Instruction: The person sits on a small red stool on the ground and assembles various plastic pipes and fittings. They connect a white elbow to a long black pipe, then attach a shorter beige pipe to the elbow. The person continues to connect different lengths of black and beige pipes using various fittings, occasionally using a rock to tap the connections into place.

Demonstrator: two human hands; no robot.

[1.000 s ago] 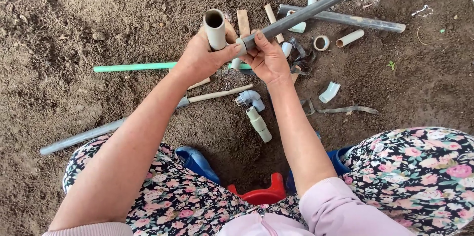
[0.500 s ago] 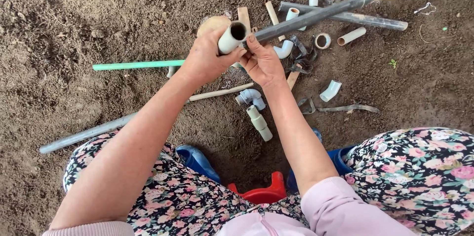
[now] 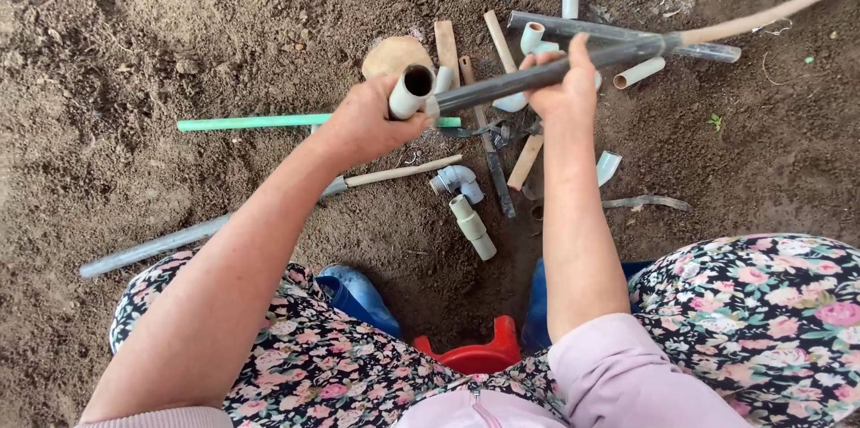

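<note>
We are gripping the fitting in our left hand and the grey pipe in our right hand; its long axis is running up-right from the fitting, above the dirt.

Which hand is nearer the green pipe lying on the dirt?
Left. The left hand holds a short white pipe piece right above the green pipe. The right hand grips the long dark pipe farther right, apart from it.
</note>
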